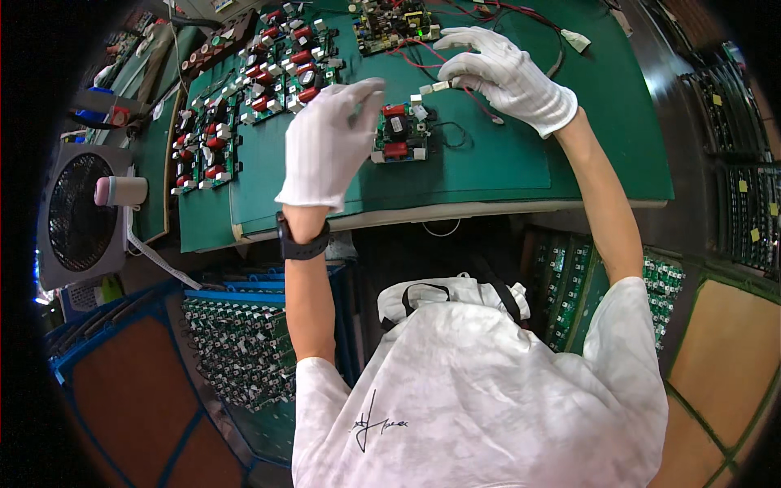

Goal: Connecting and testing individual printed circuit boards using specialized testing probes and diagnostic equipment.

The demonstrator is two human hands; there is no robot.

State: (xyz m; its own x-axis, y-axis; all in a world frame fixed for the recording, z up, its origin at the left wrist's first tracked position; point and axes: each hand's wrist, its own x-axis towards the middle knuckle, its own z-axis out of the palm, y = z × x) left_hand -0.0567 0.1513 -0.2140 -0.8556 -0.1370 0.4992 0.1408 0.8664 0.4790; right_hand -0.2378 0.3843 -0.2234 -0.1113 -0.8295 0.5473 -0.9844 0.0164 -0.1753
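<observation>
As the left hand (332, 140) hovers, a circuit board (397, 135) lies beside it.

Left forearm (307, 313) is running near-vertical; white-gloved left hand (333, 138) is leaning right, fingers curving without closing. Right forearm (604, 199) is slanting up and leftward; white-gloved right hand (508, 77) is pointing left, upper fingers (468, 38) arching apart, lower fingertips pinching.

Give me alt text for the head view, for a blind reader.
A white-gloved right hand holds a white connector above a green mat; the gloved left hand is beside a circuit board. More boards lie to the left.
</observation>
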